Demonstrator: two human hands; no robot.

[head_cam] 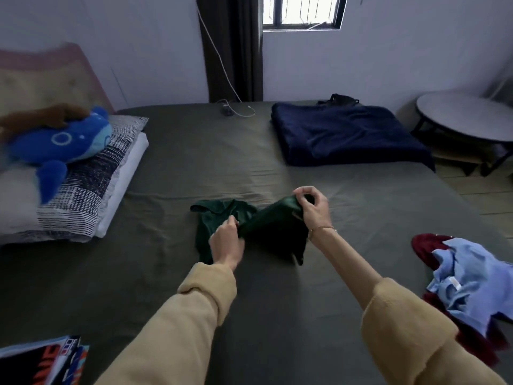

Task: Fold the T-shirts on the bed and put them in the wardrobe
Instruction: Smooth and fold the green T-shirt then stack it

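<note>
Both hands on the dark green cotton T-shirt [219,218], mid-bed [194,151].
Left hand [226,241] grips its middle; right hand [313,208] pinches a lifted edge.

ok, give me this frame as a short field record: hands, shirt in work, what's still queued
left hand: grips green T-shirt at its near edge
right hand: pinches the shirt's far right edge, lifted
shirt state: part raised, rest on bed
queued: light blue shirt on dark red garment, bed's right edge
wardrobe: not in view
</note>
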